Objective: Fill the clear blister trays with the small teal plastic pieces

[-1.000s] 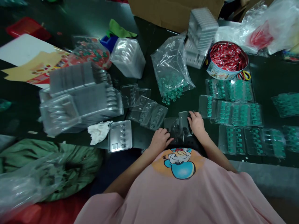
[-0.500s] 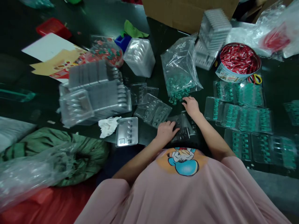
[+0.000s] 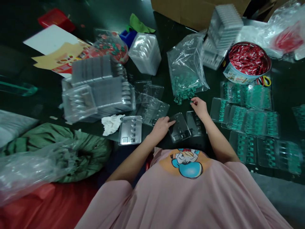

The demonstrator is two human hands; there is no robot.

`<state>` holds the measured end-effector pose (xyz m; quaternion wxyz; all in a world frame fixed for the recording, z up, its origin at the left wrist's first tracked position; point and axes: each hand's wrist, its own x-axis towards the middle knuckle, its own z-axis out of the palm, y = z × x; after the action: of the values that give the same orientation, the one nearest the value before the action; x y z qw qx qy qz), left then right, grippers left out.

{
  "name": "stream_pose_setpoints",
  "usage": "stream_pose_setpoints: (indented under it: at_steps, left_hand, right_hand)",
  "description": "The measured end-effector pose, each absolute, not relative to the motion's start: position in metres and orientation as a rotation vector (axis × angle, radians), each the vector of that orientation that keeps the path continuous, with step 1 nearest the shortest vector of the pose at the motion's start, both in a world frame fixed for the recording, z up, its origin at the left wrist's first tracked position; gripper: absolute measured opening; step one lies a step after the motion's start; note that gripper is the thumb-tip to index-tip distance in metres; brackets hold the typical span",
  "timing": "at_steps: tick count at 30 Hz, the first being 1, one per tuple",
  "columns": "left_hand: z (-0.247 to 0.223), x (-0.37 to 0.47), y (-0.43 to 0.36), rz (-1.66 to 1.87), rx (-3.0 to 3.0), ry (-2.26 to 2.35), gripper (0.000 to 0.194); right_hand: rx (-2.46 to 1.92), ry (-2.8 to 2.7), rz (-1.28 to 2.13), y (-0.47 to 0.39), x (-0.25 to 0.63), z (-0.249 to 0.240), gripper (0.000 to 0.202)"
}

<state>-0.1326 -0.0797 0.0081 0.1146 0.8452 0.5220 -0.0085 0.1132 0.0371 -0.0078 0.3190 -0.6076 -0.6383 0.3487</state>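
Observation:
My right hand (image 3: 199,107) is pinched at the fingertips around a small green plastic piece, just beside a pile of such green pieces (image 3: 184,94) spilling from the mouth of a clear plastic bag (image 3: 187,60). My left hand (image 3: 161,128) lies open, its index finger stretched onto the upper left edge of a clear blister tray (image 3: 179,128). Another clear tray (image 3: 194,124) lies just right of that one, below my right hand. Several overlapping clear trays (image 3: 152,109) rest beyond my left hand.
Tall stacks of clear trays (image 3: 107,92) stand at the left, near a crumpled white tissue (image 3: 111,124) and a single tray (image 3: 130,130). Trays filled with green pieces (image 3: 252,119) cover the right side. Behind them sit a tin of red packets (image 3: 247,60) and scissors (image 3: 265,81).
My right hand has drawn slightly back from the green pile, its fingers now pinched. My left hand has shifted left off the tray's middle to its edge, leaving the tray more exposed.

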Motion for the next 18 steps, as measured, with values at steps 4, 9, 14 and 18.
stream_pose_setpoints:
  at_steps: [4, 9, 14, 18]
  left_hand:
    - [0.004, -0.142, -0.069, 0.13, 2.456, 1.474, 0.037]
    - [0.014, -0.126, -0.066, 0.475, 2.303, 1.497, 0.034]
    - [0.017, -0.085, -0.075, 1.121, 1.678, 1.268, 0.045]
    - [0.016, -0.07, -0.079, 1.283, 1.489, 1.264, 0.031]
  right_hand:
    - [-1.386, -1.422, 1.174, 0.008, 0.123, -0.001, 0.023]
    - [-1.228, -1.076, 1.55, -0.029, 0.118, 0.011, 0.032]
    - [-1.124, -0.848, 1.788, -0.049, 0.103, 0.018, 0.037]
    - [-1.114, -0.834, 1.838, -0.055, 0.092, 0.017, 0.036]
